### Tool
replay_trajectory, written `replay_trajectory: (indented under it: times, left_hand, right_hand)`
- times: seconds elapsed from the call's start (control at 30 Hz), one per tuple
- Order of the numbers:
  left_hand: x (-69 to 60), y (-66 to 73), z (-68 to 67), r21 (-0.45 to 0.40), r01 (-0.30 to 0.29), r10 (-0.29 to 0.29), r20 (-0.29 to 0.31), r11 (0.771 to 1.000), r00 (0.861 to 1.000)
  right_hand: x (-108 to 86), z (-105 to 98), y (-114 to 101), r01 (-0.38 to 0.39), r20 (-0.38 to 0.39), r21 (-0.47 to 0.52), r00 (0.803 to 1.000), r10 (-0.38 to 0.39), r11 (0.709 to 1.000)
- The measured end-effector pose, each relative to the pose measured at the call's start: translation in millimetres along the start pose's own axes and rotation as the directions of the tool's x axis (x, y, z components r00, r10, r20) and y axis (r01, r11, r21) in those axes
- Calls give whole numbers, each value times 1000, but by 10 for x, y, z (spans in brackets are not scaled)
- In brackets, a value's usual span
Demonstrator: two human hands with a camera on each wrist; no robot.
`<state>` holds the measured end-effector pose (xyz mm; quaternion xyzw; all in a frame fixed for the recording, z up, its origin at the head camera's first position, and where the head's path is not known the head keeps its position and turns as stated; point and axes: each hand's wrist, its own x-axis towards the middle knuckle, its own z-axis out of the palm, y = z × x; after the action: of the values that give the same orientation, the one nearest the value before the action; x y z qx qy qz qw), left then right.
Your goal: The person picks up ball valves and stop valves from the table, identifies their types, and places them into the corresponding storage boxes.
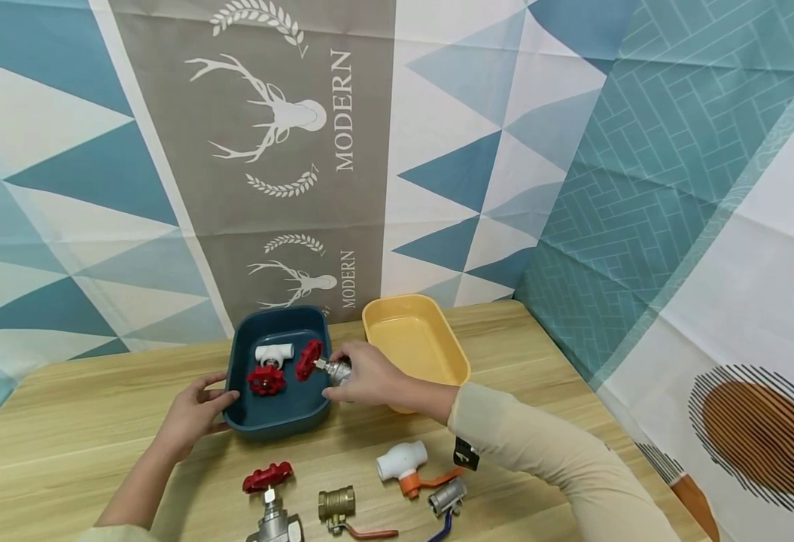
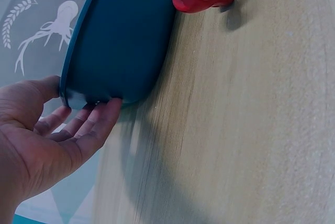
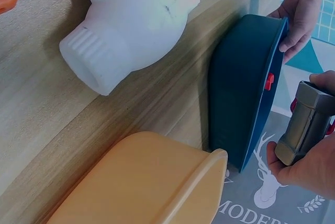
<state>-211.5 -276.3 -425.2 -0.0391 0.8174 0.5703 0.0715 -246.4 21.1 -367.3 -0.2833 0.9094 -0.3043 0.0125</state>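
The right hand (image 1: 367, 374) grips a metal valve (image 1: 337, 370) with a red handwheel over the right side of a dark blue bin (image 1: 278, 423). In the right wrist view the valve's metal body (image 3: 305, 124) sits between thumb and fingers, above the bin's rim. The left hand (image 1: 196, 414) holds the bin's left wall, thumb over the rim; in the left wrist view the fingers of this hand (image 2: 57, 132) lie under the bin's outer side (image 2: 123, 41). Inside the bin lies a white valve (image 1: 275, 354) with a red handwheel (image 1: 266, 380).
A yellow bin (image 1: 413, 342) stands right of the blue one. Nearer on the wooden table lie a metal valve with a red handwheel (image 1: 269, 477), a brass valve (image 1: 336, 503), a white valve with an orange handle (image 1: 402, 460) and a metal valve with a blue handle (image 1: 447, 497).
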Motion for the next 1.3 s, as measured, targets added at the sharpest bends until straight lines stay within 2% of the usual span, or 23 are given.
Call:
replay_trajectory:
  times: [0.37, 1.3]
  left_hand:
    - [2, 14, 11, -4, 7, -7, -1, 1000, 1000]
    - [1, 12, -4, 4, 14, -14, 2, 1000, 1000]
  right_hand:
    - [58, 42, -3, -27, 8, 46, 1000, 27, 999]
    - [190, 154, -41, -61, -9, 61, 998, 61, 996]
